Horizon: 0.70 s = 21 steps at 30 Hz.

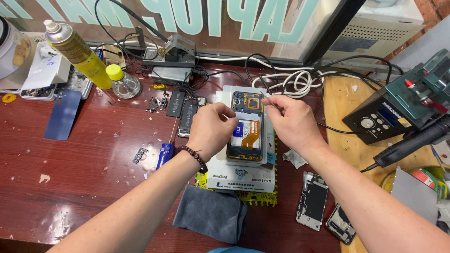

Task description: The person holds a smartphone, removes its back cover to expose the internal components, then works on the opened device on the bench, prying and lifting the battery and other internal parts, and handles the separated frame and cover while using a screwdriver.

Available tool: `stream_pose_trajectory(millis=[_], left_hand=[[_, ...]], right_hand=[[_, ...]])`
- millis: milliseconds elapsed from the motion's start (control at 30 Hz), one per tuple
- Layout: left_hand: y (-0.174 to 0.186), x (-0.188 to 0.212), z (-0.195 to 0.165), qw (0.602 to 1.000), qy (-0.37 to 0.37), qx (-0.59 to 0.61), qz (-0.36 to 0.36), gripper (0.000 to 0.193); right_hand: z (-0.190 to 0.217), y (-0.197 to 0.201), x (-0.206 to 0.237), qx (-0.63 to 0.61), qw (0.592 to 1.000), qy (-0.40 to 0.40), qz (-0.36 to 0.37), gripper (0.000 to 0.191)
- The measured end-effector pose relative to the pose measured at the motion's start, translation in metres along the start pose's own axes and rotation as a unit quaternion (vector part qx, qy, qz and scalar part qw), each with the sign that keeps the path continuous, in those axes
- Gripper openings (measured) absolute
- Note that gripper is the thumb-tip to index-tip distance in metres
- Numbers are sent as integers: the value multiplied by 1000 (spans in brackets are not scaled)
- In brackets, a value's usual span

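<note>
An opened phone (pixel 247 125) with its back off lies on a white pad (pixel 243 175) in the middle of the red-brown desk. Its orange flex cable and blue battery label show. My left hand (pixel 211 129), with a bead bracelet on the wrist, rests on the phone's left edge and pinches at its inside. My right hand (pixel 290 122) is at the phone's upper right corner, gripping thin metal tweezers (pixel 269 99) that point toward the phone's top.
A grey cloth (pixel 211 213) lies below the pad. A blue screwdriver (pixel 164 154) lies to the left, a blue phone back cover (pixel 62 115) at far left. Spray can (pixel 77 51) and small bottle (pixel 123 82) stand behind. Phone frames (pixel 313 200) lie at right, near a black station (pixel 382 122).
</note>
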<state>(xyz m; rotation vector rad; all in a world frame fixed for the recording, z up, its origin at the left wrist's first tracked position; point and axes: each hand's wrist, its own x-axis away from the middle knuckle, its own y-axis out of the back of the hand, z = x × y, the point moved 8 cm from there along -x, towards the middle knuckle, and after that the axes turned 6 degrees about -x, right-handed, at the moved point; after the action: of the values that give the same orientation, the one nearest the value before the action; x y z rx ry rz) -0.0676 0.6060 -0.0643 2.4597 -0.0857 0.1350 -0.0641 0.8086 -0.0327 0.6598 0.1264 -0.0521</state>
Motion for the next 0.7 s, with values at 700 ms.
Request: stream_pose_trajectory(millis=[700], left_hand=[[-20, 17, 25, 796, 107, 555, 216, 20]], right_hand=[[30, -39, 16, -246, 938, -129, 208, 29]])
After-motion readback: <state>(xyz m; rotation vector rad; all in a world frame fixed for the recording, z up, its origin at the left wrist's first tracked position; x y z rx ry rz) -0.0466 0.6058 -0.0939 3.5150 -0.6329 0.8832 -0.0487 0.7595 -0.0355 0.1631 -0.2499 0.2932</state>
